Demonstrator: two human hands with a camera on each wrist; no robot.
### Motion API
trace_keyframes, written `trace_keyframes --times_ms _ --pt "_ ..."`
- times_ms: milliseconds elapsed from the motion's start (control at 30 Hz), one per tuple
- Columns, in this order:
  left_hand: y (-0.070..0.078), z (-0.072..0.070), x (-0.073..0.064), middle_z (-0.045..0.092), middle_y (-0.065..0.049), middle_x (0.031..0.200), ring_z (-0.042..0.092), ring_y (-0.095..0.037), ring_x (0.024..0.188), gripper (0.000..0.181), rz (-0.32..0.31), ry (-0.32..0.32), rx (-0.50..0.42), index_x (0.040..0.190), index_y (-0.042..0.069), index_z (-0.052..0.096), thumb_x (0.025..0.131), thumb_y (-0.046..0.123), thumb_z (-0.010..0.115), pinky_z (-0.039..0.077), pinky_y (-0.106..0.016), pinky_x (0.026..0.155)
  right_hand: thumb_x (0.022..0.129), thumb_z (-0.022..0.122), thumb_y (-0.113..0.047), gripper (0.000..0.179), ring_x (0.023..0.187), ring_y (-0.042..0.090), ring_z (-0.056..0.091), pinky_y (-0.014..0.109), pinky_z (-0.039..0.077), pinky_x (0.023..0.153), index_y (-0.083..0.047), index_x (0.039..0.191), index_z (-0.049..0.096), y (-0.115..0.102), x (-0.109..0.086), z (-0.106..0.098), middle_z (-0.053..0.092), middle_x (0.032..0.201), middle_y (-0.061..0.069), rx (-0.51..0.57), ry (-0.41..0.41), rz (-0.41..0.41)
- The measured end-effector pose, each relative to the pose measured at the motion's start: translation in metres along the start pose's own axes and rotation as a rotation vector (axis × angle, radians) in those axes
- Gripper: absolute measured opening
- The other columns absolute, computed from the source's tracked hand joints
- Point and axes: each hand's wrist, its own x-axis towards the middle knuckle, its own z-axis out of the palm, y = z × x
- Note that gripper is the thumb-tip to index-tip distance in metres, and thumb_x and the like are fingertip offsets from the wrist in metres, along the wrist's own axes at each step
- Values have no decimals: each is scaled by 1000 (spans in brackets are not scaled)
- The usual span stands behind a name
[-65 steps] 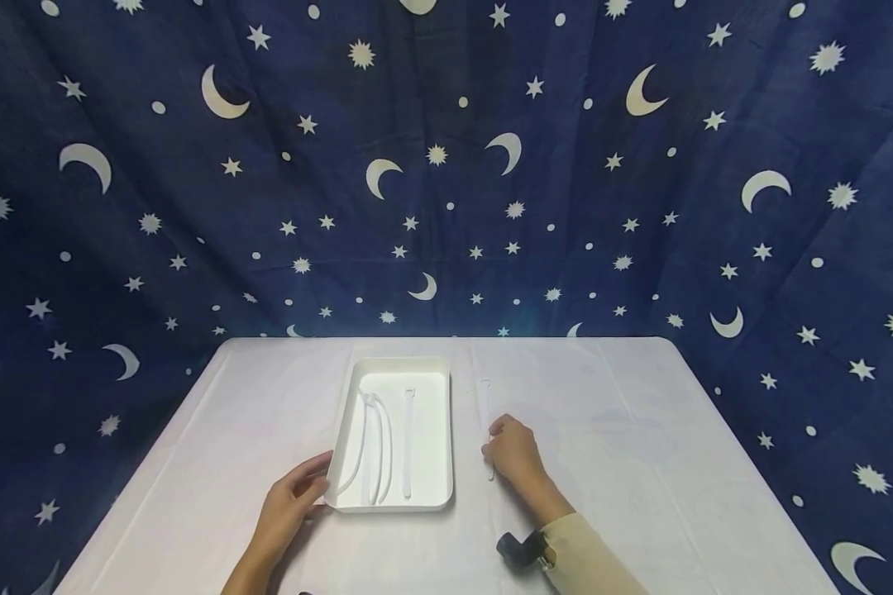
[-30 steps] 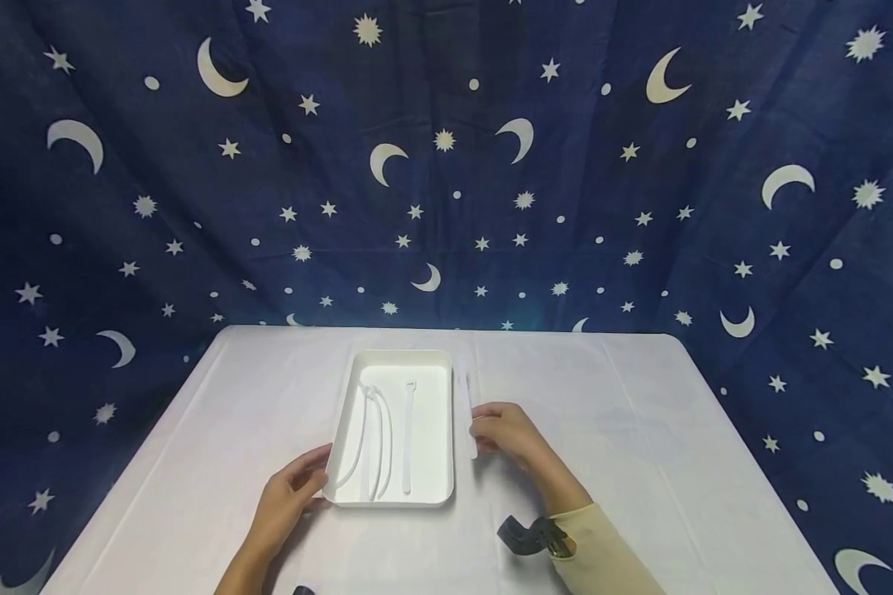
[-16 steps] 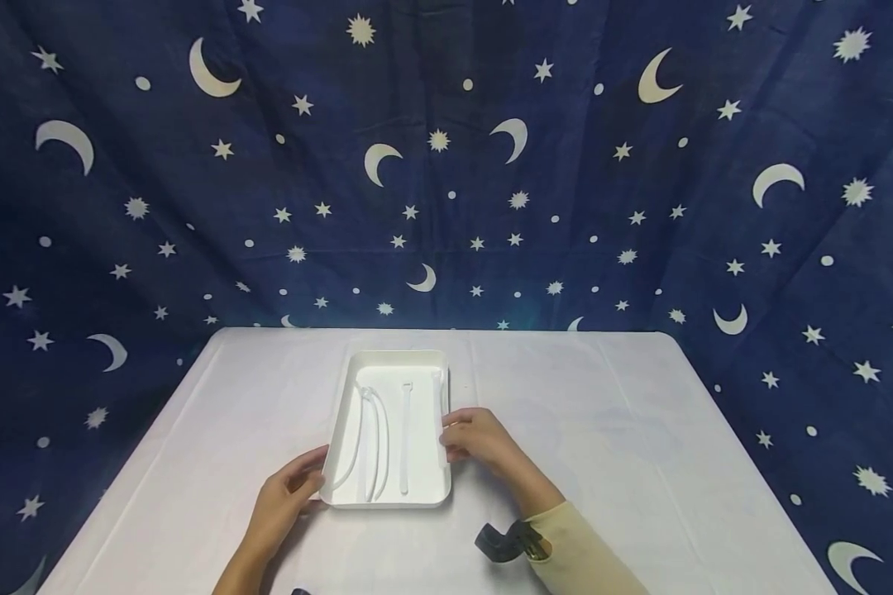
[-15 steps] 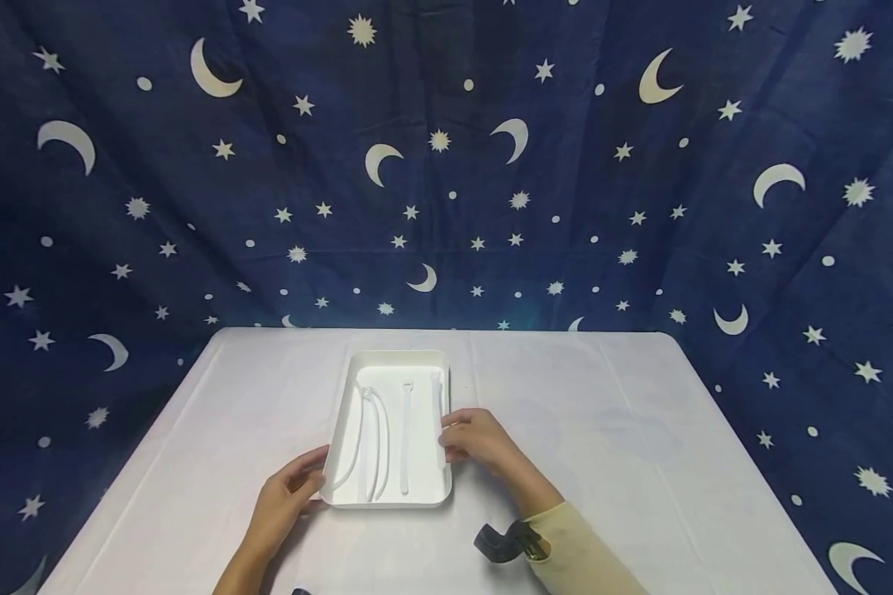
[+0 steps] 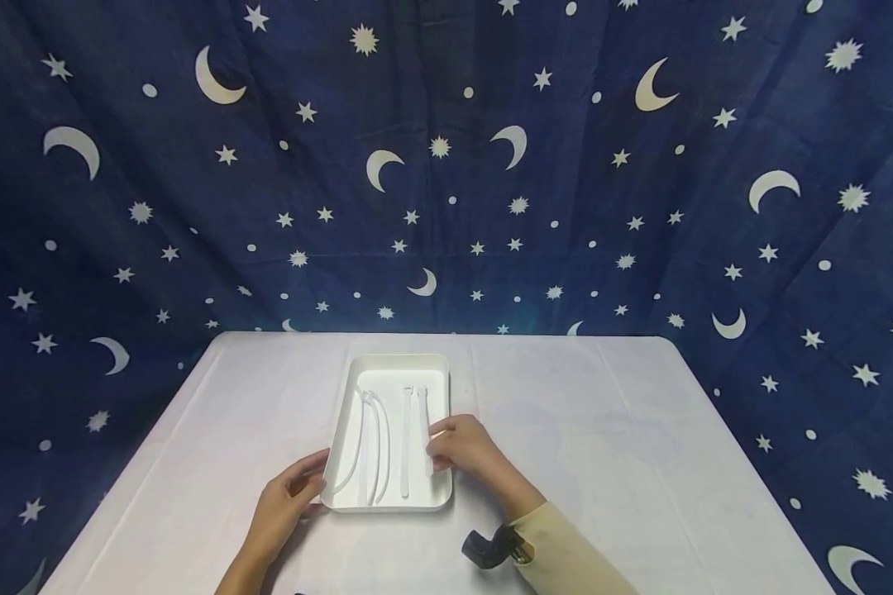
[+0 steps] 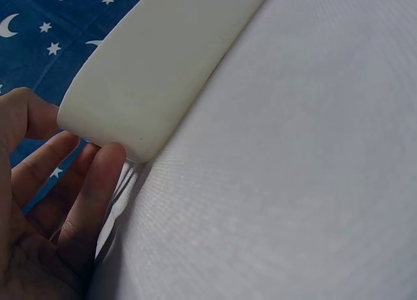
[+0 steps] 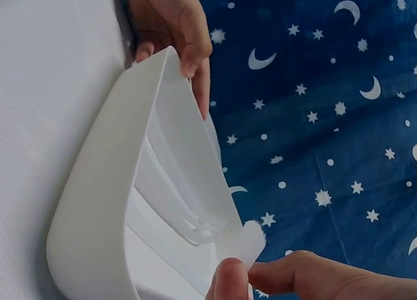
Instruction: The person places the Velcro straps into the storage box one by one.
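A white rectangular tray (image 5: 387, 506) lies on the table. My left hand (image 5: 283, 500) grips its near-left corner, thumb at the rim; in the left wrist view, the fingers (image 6: 98, 182) bend against the tray's outer wall. My right hand (image 5: 463, 445) reaches over the right rim, pinching a thin white strap (image 5: 424, 417) between thumb and fingers. That strap runs lengthwise over the tray floor. Just left of it lies a flat white strap (image 5: 406, 446) with a slotted head. Farther left, several white straps (image 5: 375, 446) lie bunched, some bowed.
White cloth covers the table (image 5: 565, 430). A dark blue curtain (image 5: 446, 165) with moons and stars hangs behind it. A black wrist camera (image 5: 489, 547) sits on my right wrist, low over the cloth near the tray's front right.
From the cloth right of the tray, my right hand has picked up the strap and carried it left over the rim, beside the flat strap. My left hand stays at the corner.
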Motion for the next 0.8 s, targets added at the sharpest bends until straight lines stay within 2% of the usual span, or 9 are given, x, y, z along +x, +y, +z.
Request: trace_keyframes --times_ms 400,633,800 --pt "-2 -2 6 56 -19 139 64 -30 114 49 13 -9 12 139 7 53 93 18 65 62 -24 71 75 69 2 38 49 15 64 23 54 46 8 112 64 -6 6 13 64 66 7 -166 91 -17" --pt "-5 -3 6 56 -18 139 64 -31 114 50 -6 1 45 140 8 53 93 22 65 62 -24 70 74 72 5 35 46 14 62 22 53 45 11 107 65 -6 5 22 62 58 5 -273 108 -61" --pt "-6 -2 5 56 -18 139 65 -28 113 50 0 -3 41 140 7 53 93 21 65 61 -23 70 76 74 2 32 49 14 62 21 52 46 10 106 67 -7 3 24 62 66 7 -327 115 -49"
